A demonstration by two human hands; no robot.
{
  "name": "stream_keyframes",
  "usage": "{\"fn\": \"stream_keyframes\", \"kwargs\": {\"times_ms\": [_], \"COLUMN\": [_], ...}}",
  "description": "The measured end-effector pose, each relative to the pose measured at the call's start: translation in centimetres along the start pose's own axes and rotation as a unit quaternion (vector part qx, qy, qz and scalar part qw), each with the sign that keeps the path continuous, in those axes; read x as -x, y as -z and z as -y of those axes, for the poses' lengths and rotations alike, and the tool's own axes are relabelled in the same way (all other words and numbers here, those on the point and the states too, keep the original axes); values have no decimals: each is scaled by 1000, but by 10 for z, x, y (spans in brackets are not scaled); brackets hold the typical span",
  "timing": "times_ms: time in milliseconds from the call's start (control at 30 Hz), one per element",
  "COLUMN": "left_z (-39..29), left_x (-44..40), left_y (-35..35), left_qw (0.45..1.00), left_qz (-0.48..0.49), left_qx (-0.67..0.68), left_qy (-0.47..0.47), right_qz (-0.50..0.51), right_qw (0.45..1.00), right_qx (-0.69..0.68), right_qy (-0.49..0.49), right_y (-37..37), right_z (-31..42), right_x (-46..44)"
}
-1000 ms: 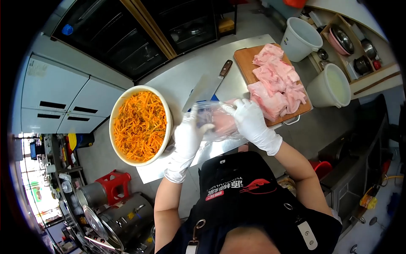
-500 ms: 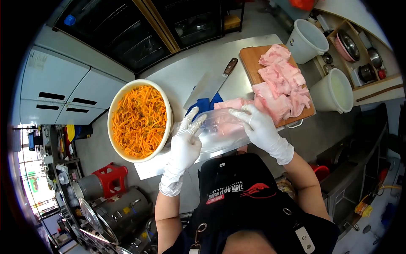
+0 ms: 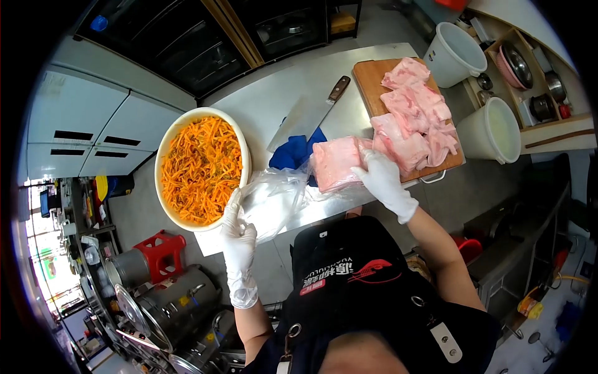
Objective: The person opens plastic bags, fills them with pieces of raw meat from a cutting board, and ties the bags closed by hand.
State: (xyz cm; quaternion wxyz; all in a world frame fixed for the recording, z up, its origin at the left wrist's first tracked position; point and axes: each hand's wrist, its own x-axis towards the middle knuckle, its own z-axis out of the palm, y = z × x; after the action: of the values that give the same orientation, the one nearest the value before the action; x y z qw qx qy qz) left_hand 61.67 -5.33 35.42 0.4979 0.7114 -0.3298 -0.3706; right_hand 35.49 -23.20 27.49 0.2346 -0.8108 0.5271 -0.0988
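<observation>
My left hand, in a white glove, pinches the edge of a clear plastic bag beside the tub of shredded carrot. The bag stretches right toward a thick slab of pale pink meat. My right hand, gloved too, grips the slab's right end; some fingertips are hidden behind it. Crumpled blue cloth lies just left of the slab. Behind the cloth rests a cleaver with a brown handle. More pieces of pink meat are heaped on a wooden cutting board.
A large cream tub full of shredded carrot stands at the left end of the metal table. Two white buckets are right of the board. A red stool and big metal pots stand on the lower left.
My left hand has moved left and down, drawing the bag away from the slab toward the tub. My right hand has moved onto the slab's right end, and the slab is now more exposed.
</observation>
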Motion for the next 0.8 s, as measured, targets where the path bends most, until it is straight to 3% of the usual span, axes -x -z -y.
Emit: {"fn": "stream_keyframes", "kwargs": {"times_ms": [133,233,333,433,533,567,633,700,800], "left_z": [5,14,29,31,36,40,47,47,48], "left_x": [1,2,0,1,0,-1,-4,-7,-16], "left_y": [-11,-17,-16,-17,-15,-14,-13,-14,-19], "left_qw": [1000,999,999,998,998,999,999,1000,997], "left_qz": [10,7,6,6,2,3,9,20,32], "left_qx": [-2,-1,3,59,56,53,40,14,-51], "left_qy": [-15,-38,-39,25,10,11,9,-1,-42], "right_qz": [-100,3,45,35,1,26,78,18,4], "right_qw": [995,991,977,982,987,982,970,961,908], "right_qx": [-4,-73,-154,-174,-160,-184,-230,-272,-412], "right_qy": [6,-111,-140,-69,25,10,-20,46,70], "right_y": [-48,-50,-47,-59,-53,-47,-4,25,72], "right_z": [-2,4,0,-9,-16,-18,2,14,43], "right_x": [-26,-41,-47,-46,-44,-44,-43,-41,-36]}}
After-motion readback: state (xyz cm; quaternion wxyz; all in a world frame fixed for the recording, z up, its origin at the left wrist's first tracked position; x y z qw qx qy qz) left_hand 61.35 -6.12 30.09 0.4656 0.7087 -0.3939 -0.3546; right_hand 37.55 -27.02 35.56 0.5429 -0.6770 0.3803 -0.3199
